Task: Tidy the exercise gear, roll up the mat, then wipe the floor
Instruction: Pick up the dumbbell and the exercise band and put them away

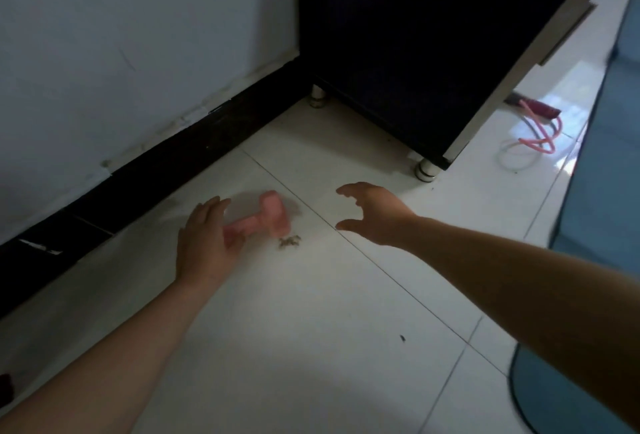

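Step in hand: tidying gear, first part of the task. Mat not rolled, floor not wiped.

Pink dumbbell (273, 213) lies on the floor (311, 329) just at 8 o'clock of frame centre, near the dark skirting (156, 170), blurred. Left hand (204, 239) at its near end, fingers straight and loose, not wrapped round the bar; contact unclear through the blur. Right hand (372, 213) at 3 o'clock of the dumbbell, apart from it, spread wide with fingers hooked, holding nothing.

Small clump of debris (289, 242) at 6 o'clock of the dumbbell, just beside it. Pink rope (535, 137) loose on the floor at 2 o'clock, beside the dark cabinet (415, 35). Blue mat (609, 173) flat along the 3 to 5 o'clock edge.

Judgement: the dumbbell is either being set down here or about to be taken; can't say which. Next likely calls for settling it so it doesn't roll, then collecting the rope at 2 o'clock, which needs coiling since it's limp. Debris waits for the wipe.
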A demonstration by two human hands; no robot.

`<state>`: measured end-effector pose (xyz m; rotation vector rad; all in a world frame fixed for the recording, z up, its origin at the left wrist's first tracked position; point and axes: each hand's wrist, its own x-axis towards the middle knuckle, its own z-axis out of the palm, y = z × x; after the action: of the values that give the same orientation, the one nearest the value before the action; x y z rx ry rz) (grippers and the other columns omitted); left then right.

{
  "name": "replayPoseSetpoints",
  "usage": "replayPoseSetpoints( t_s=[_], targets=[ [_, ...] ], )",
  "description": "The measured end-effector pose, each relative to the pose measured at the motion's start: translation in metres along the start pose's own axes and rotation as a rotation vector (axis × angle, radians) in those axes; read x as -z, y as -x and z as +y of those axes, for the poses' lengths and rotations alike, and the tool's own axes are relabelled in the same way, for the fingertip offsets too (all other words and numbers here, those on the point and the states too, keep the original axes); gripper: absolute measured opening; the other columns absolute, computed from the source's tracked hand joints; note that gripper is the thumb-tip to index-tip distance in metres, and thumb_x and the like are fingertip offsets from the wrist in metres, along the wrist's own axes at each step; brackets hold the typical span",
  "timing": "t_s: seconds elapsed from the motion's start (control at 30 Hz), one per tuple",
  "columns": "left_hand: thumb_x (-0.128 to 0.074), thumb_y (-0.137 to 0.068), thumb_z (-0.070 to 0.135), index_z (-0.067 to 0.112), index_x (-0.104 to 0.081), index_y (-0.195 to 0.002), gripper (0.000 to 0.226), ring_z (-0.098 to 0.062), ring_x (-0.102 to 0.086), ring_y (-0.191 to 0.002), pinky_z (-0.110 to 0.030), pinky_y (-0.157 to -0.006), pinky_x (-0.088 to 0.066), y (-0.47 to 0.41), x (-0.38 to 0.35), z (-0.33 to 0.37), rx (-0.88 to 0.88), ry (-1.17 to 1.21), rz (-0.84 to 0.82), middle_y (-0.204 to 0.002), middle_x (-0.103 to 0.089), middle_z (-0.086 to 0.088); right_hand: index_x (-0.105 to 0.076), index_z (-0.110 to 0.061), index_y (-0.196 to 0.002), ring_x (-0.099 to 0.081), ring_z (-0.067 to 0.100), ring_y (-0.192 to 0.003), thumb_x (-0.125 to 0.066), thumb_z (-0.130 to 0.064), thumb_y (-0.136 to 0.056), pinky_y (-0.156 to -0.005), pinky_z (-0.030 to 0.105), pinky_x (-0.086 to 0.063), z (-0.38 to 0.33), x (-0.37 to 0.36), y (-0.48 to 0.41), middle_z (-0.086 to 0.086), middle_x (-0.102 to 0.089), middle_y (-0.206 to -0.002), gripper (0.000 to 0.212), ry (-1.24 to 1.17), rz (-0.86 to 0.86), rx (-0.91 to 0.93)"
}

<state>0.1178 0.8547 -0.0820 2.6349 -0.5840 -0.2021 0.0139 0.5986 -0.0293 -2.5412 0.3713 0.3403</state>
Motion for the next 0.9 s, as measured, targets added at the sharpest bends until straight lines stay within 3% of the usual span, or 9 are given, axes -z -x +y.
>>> replayPoseSetpoints(
  t_s=[0.27, 0.47, 0.6, 0.9],
  targets=[
    [-0.065, -0.086, 0.022, 0.004, -0.050, -0.129, 0.050, -0.029, -0.044, -0.127, -0.035, -0.107, -0.033, 0.002, 0.006, 0.095, -0.205, 0.126, -0.035, -0.137, -0.048, -0.014, -0.043, -0.024, -0.135, -0.049, 0.016, -0.119, -0.067, -0.042, -0.081, -0.098, 0.028, -0.041, 0.034, 0.055, 0.048, -0.001, -0.049, -0.136, 0.062, 0.035, -0.006, 0.014],
    [-0.054, -0.092, 0.033, 0.012, -0.041, -0.138, 0.052, -0.019, -0.033, -0.135, -0.032, -0.112, -0.026, -0.002, 0.006, 0.182, -0.488, -0.120, -0.187, -0.147, -0.038, -0.005, -0.043, -0.024, -0.135, -0.048, 0.016, -0.121, -0.064, -0.046, -0.082, -0.100, 0.028, -0.039, 0.091, 0.080, 0.091, -0.002, -0.048, -0.138, 0.061, -0.009, 0.024, -0.034],
    [-0.046, -0.095, 0.037, 0.019, -0.034, -0.142, 0.051, -0.015, -0.027, -0.138, -0.028, -0.111, -0.022, -0.007, 0.006, 0.256, -0.579, -0.259, -0.278, -0.151, -0.029, 0.001, -0.044, -0.023, -0.134, -0.048, 0.016, -0.120, -0.064, -0.045, -0.082, -0.098, 0.026, -0.038, 0.135, 0.100, 0.118, -0.003, -0.049, -0.136, 0.060, -0.109, 0.106, -0.079],
    [-0.047, -0.093, 0.043, 0.023, -0.044, -0.132, 0.044, -0.016, -0.048, -0.119, -0.035, -0.096, -0.044, -0.018, -0.045, 0.412, -0.667, -0.401, -0.350, -0.134, -0.047, 0.005, -0.046, -0.019, -0.132, -0.048, 0.020, -0.119, -0.061, -0.046, -0.085, -0.098, 0.031, -0.040, 0.244, 0.129, 0.148, 0.001, -0.050, -0.134, 0.056, -0.307, 0.307, -0.207]
  ],
)
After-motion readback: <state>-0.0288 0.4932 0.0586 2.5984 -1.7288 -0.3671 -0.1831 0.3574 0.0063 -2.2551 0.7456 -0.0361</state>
